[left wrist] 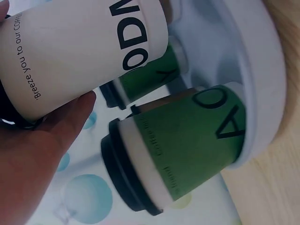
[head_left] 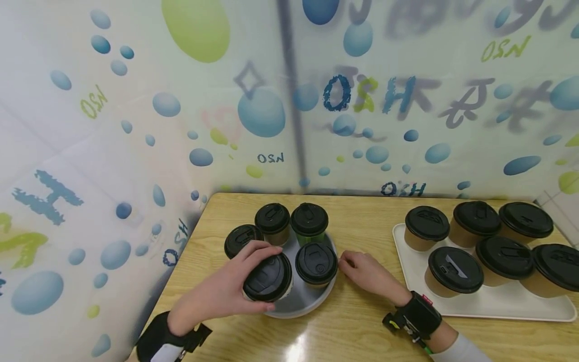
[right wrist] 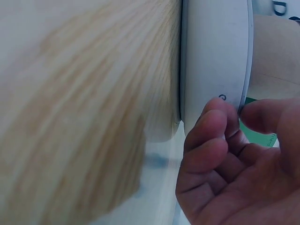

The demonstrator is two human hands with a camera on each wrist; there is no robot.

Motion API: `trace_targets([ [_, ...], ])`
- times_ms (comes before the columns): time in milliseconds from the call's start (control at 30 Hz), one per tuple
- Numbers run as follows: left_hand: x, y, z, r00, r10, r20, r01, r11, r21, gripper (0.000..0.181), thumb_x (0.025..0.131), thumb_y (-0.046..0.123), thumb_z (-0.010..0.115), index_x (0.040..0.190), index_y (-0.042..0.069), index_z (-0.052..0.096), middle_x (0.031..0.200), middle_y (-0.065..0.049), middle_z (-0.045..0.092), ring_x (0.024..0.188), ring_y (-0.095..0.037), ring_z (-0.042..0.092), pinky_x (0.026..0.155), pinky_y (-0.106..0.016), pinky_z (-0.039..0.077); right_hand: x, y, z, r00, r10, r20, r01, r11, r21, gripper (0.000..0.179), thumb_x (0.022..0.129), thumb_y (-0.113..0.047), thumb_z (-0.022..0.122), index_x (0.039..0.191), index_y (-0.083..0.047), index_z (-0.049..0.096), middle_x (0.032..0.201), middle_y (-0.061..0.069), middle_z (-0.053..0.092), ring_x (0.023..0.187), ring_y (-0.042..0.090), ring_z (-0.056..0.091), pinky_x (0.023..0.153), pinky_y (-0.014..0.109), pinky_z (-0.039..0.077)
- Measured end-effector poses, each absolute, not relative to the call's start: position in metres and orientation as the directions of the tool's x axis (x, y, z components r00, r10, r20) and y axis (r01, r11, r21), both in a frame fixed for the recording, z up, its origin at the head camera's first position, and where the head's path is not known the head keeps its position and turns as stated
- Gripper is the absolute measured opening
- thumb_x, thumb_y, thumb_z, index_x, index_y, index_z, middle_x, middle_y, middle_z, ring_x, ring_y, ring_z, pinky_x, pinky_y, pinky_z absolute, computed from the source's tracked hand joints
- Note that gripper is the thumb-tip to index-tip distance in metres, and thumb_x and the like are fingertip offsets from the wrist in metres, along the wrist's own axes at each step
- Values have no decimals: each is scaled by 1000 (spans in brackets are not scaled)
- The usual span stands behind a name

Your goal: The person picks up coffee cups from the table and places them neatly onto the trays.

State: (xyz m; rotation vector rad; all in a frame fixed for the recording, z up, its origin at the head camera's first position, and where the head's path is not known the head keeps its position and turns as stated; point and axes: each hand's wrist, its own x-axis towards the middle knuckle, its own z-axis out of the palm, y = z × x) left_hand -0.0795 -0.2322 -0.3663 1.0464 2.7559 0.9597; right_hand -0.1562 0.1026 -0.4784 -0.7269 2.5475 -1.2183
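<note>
My left hand (head_left: 239,279) grips a paper coffee cup (left wrist: 84,51) with a white, black-lettered body and a black lid (head_left: 269,279), thumb and fingers spread around it. The cup is at the front left of a round grey tray (head_left: 294,307), its base overlapping the tray in the left wrist view. Around it stand more black-lidded cups, among them a green one (head_left: 309,223) at the back and another cup (head_left: 316,264) at right. My right hand (head_left: 368,271) pinches the tray's right rim, thumb over the edge and curled fingers against the outer wall (right wrist: 215,51).
To the right, a cream rectangular tray (head_left: 493,304) bears several brown cups with black lids, such as the front-left one (head_left: 454,271). Both trays rest on a wooden table (head_left: 362,337). A patterned curtain (head_left: 253,166) closes off the back and left sides.
</note>
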Motion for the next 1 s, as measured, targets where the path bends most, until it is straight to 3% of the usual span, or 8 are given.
trace_targets([
  [200, -80, -231, -380, -770, 628, 115, 587, 626, 513, 88, 82, 41, 89, 155, 29, 41, 149, -1, 42, 126, -21, 55, 97, -43, 53, -156, 102, -479, -855, -519, -1, -325, 537, -779, 25, 108, -17, 52, 86, -11, 62, 68, -6, 50, 56, 8, 44, 54, 24, 35],
  [400, -81, -231, -389, -738, 662, 130, 655, 658, 371, 89, 83, 55, 83, 155, 24, 41, 153, -5, 44, 132, -24, 53, 101, -46, 51, -157, 101, -480, -858, -513, -14, -316, 549, -774, 25, 108, -15, 52, 85, -11, 62, 67, -6, 51, 55, 7, 44, 53, 23, 35],
  [533, -82, -230, -393, -726, 673, 139, 680, 673, 290, 93, 81, 53, 86, 155, 18, 41, 156, -9, 43, 134, -27, 53, 102, -48, 51, -158, 101, -481, -859, -512, -13, -316, 549, -773, 25, 108, -15, 51, 86, -12, 63, 67, -6, 51, 56, 7, 44, 53, 23, 35],
  [1000, -83, -226, -395, -683, 711, 167, 730, 659, 181, 103, 85, 60, 79, 163, 11, 32, 165, -12, 32, 144, -28, 43, 105, -47, 49, -159, 102, -483, -859, -512, -14, -319, 555, -768, 24, 107, -14, 51, 86, -12, 63, 67, -7, 51, 56, 7, 45, 54, 24, 36],
])
